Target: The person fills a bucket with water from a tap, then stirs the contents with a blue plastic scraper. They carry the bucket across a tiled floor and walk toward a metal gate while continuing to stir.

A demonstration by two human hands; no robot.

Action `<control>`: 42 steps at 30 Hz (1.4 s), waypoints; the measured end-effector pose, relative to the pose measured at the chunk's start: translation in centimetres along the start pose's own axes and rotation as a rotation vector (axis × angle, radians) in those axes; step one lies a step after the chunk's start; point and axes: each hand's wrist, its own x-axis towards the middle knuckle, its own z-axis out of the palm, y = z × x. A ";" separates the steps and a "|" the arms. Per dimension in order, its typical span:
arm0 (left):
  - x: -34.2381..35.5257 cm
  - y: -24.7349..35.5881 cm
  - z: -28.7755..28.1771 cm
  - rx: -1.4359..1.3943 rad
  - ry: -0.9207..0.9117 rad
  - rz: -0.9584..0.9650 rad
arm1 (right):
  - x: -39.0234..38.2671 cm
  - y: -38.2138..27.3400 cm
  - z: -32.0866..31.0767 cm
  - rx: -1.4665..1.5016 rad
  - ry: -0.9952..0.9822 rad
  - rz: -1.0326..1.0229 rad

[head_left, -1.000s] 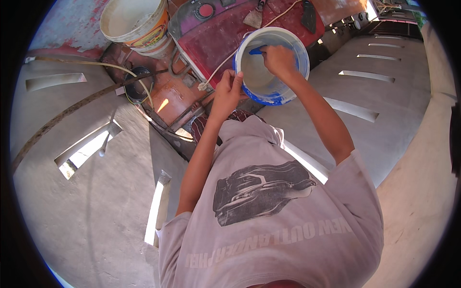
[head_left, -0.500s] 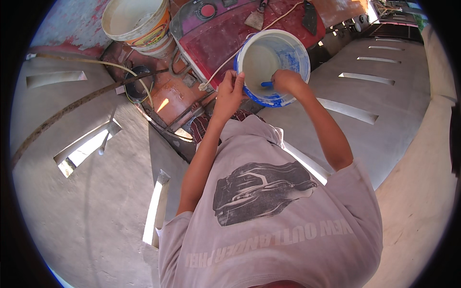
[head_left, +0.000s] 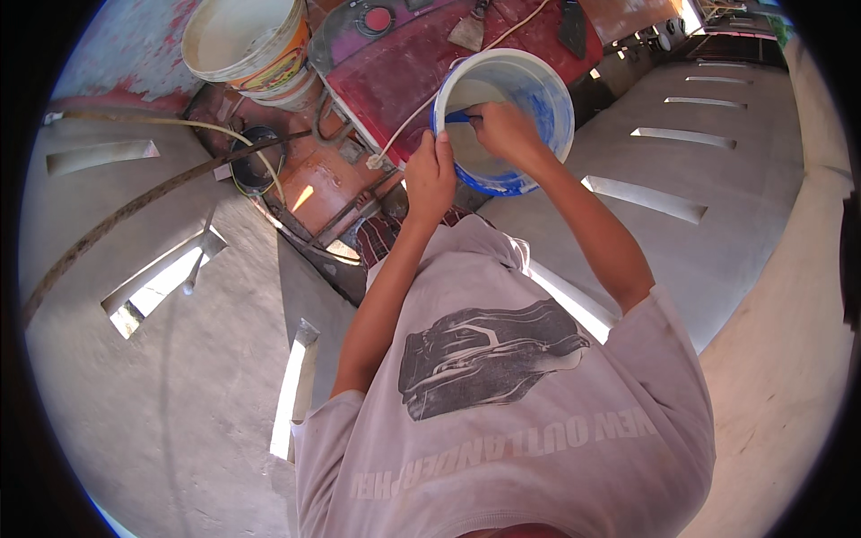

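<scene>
A bucket (head_left: 549, 94), white inside with blue smears and a blue outer wall, tilts in front of me. Pale, creamy liquid (head_left: 470, 151) lies in it. My left hand (head_left: 432, 175) is closed on the near left rim, thumb up. Inside the bucket's mouth, my right hand (head_left: 507, 134) is closed around the blue handle (head_left: 457, 117) of a tool. The tool's working end is hidden, so its kind cannot be made out.
Behind the bucket is a dusty red appliance top (head_left: 386, 85) carrying a scraper (head_left: 468, 32), a dark flat blade (head_left: 572, 31) and a white cord (head_left: 414, 115). At left stand an orange-and-white bucket (head_left: 269, 76) and a small black pail (head_left: 256, 161). A long rod (head_left: 134, 202) crosses the left side.
My right hand has moved left and up across the bucket with the blue-handled tool, toward the left rim. My left hand keeps its hold on the rim.
</scene>
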 end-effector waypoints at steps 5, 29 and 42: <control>0.0 -0.1 0.2 0.072 0.047 0.056 | 1.5 1.6 0.1 -0.181 0.194 -0.057; -0.4 0.2 1.5 0.111 0.165 0.038 | -2.6 1.2 0.9 -0.237 -0.307 0.117; -0.4 -0.1 1.4 0.080 0.156 0.058 | -1.7 1.4 0.7 -0.066 -0.004 -0.028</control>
